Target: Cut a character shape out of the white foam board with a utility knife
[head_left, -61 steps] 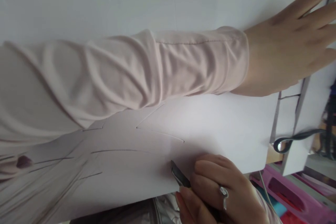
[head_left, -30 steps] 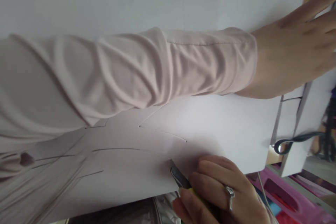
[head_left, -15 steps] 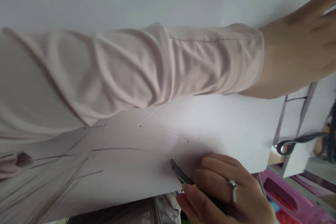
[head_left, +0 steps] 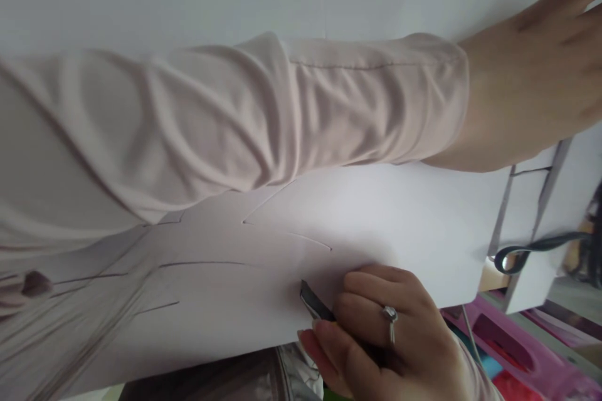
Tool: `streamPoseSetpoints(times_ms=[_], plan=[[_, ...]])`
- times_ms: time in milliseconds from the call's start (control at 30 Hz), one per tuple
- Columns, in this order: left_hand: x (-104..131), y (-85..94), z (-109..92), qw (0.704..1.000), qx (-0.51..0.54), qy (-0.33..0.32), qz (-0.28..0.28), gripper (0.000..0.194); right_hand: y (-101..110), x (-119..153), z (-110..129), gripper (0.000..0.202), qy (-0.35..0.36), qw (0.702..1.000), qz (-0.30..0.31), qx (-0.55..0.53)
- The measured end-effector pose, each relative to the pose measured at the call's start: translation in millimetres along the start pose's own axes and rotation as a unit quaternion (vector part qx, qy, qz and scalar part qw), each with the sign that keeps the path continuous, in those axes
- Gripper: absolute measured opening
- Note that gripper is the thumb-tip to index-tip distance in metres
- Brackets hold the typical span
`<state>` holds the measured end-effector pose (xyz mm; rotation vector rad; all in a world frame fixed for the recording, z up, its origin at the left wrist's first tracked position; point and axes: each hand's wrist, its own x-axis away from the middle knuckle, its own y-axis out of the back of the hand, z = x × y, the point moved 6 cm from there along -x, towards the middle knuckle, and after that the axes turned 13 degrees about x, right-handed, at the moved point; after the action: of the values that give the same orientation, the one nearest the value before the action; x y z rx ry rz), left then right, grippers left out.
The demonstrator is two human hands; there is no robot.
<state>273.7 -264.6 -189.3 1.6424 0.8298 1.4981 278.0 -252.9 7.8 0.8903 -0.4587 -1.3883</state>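
My right hand (head_left: 376,326), a ring on one finger, is closed around a craft knife (head_left: 315,301) with a dark, pointed blade. Its tip is at the surface of a large white sheet (head_left: 414,225), close to the end of a curved line. Several thin dark lines mark the sheet, some looking like slits. Across the upper part of the view stretches my left arm in a pale pink sleeve, hiding part of the sheet. My left hand (head_left: 536,88) rests flat toward the right edge, fingers extended and their tips out of frame.
A dark strap with a loop (head_left: 512,260) lies by white cut pieces at the right. Below it is a pink plastic container (head_left: 508,338) with red and blue contents. Strands of hair hang over the lower left of the sheet; dark fabric (head_left: 211,379) shows beneath its lower edge.
My right hand has shifted left and slightly up around the knife, while the tip stays near the same spot on the sheet. The whole view has drifted a little. My left hand remains flat.
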Motion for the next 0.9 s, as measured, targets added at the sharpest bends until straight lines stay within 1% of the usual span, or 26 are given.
streamPoseSetpoints(times_ms=[33,67,100,133,167,233,267,300,333,367,400,467,600,667,733,800,833,900], plan=[[-16,13.8,-7,0.999,0.029,0.005,-0.037,0.053,0,-1,0,0.033,0.0,1.0,0.006,-0.009],[-27,22.6,-11,0.996,0.055,0.013,-0.072,0.051,0,-1,0,0.033,0.003,1.0,0.012,-0.014],[-29,24.8,-10,0.991,0.08,0.02,-0.102,0.048,1,-2,0,0.033,0.007,1.0,0.012,-0.013],[-24,18.9,-7,0.988,0.101,0.015,-0.116,0.045,1,-2,0,0.033,0.011,1.0,0.011,-0.009],[-12,6.9,1,0.983,0.128,0.02,-0.128,0.045,1,-2,0,0.033,0.016,1.0,0.012,-0.005],[30,-25.1,30,0.964,0.168,0.057,-0.196,0.052,2,-2,1,0.033,0.019,1.0,0.018,0.004],[53,-44.4,45,0.954,0.189,0.069,-0.224,0.047,2,-1,1,0.034,0.019,0.999,0.025,0.008],[74,-63.4,59,0.946,0.196,0.078,-0.245,0.037,1,-1,1,0.035,0.016,0.999,0.034,0.012],[93,-77.9,74,0.929,0.203,0.104,-0.29,0.028,1,-1,1,0.037,0.012,0.999,0.044,0.017],[106,-91.3,86,0.916,0.212,0.13,-0.315,0.03,2,-1,1,0.039,0.008,0.998,0.05,0.023],[113,-101.4,94,0.91,0.212,0.14,-0.328,0.033,2,-1,1,0.039,0.008,0.998,0.053,0.028],[114,-112.3,100,0.905,0.209,0.142,-0.342,0.039,5,-1,1,0.038,0.013,0.998,0.046,0.035],[102,-119.2,97,0.908,0.204,0.126,-0.343,0.044,8,-3,0,0.031,0.018,0.998,0.042,0.039],[102,-122.9,92,0.916,0.203,0.105,-0.33,0.044,8,-3,0,0.028,0.003,0.998,0.04,0.043],[102,-122.3,91,0.924,0.197,0.088,-0.316,0.043,8,-2,1,0.027,-0.01,0.998,0.03,0.049],[96,-110.2,99,0.932,0.182,0.075,-0.304,0.041,8,-1,3,0.028,-0.011,0.998,0.023,0.052],[90,-98.2,109,0.934,0.171,0.078,-0.305,0.04,8,0,4,0.03,-0.008,0.998,0.026,0.052],[70,-67.2,135,0.951,0.146,0.034,-0.271,0.037,7,-1,3,0.034,-0.007,0.998,0.04,0.048]])
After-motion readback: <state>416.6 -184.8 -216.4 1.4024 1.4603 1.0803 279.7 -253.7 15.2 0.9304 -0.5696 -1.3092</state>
